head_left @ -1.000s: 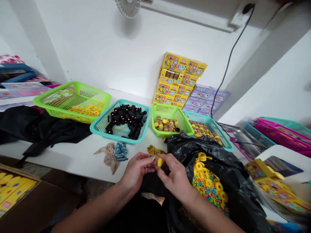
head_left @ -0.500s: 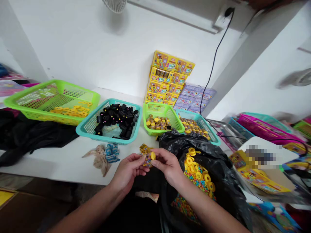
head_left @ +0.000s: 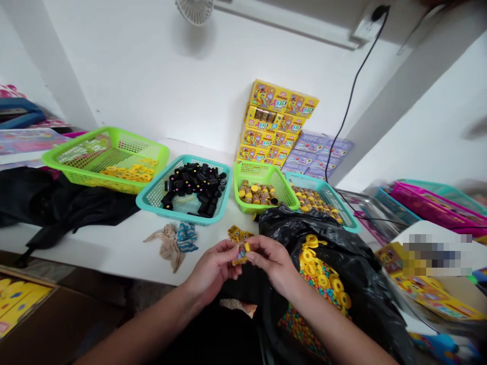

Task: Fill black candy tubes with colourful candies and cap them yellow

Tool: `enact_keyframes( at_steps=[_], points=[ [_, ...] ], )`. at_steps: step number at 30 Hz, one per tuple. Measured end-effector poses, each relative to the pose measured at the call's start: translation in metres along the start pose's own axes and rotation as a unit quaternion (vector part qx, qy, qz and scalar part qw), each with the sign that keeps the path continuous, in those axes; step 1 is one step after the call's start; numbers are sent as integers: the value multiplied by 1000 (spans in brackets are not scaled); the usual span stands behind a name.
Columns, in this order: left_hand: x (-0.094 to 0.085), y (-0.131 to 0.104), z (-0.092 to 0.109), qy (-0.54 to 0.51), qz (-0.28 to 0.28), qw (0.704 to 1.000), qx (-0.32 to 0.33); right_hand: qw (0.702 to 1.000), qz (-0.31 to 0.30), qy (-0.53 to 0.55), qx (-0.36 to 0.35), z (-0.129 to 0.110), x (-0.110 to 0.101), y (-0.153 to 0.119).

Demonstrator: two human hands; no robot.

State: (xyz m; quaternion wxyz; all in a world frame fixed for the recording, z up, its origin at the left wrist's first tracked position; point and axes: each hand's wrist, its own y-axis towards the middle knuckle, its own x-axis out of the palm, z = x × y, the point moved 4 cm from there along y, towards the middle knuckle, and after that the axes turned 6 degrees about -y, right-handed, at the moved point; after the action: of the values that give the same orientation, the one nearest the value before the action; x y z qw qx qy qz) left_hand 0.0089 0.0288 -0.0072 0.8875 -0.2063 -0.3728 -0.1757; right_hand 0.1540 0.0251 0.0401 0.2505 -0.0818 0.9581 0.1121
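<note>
Between my two hands, over the table's front edge, is a small printed container. My left hand grips its body from the left. The fingers of my right hand pinch its yellow cap from the right. Just behind them lie small yellow printed pieces on the table. A black bag sits right of my right hand, with yellow rings and colourful candy-like beads inside.
Behind stand a green basket of yellow pieces, a teal basket of black cylinders, and two baskets of small containers. Cloths lie front left. Yellow boxes are stacked at the wall.
The view has shifted, so most things appear farther right. The small container is tilted differently between my hands, which keep hold of it.
</note>
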Motion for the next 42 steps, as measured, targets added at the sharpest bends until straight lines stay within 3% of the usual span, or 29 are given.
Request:
enact_keyframes(
  at_steps=[4, 8, 10, 14, 18, 27, 31, 38, 42],
  points=[
    [0, -1, 1, 74, -13, 996, 57, 999, -7, 29, 13, 1, 3, -1],
    [-3, -4, 8, 213, 3, 964, 160, 987, -27, 136, 75, 7, 9, -3],
    [-3, -3, 7, 190, -3, 971, 142, 994, -24, 94, 43, 3, 7, -3],
    [0, -3, 3, 65, -28, 996, 46, 997, -23, -48, -56, -10, 0, -4],
    [4, -5, 8, 48, -50, 997, 41, 994, -19, -68, -78, -12, -3, -4],
    [4, -6, 8, 38, -45, 998, 23, 998, 51, 23, -6, -4, 4, -7],
    [9, -8, 11, 36, -41, 998, 39, 993, 49, 104, 38, -4, 9, -7],
    [9, -8, 14, 17, -36, 998, 38, 993, 39, 107, 32, -10, 10, -6],
    [12, -9, 12, 37, -48, 998, 11, 971, 76, 202, 102, -10, 12, -5]
  ],
)
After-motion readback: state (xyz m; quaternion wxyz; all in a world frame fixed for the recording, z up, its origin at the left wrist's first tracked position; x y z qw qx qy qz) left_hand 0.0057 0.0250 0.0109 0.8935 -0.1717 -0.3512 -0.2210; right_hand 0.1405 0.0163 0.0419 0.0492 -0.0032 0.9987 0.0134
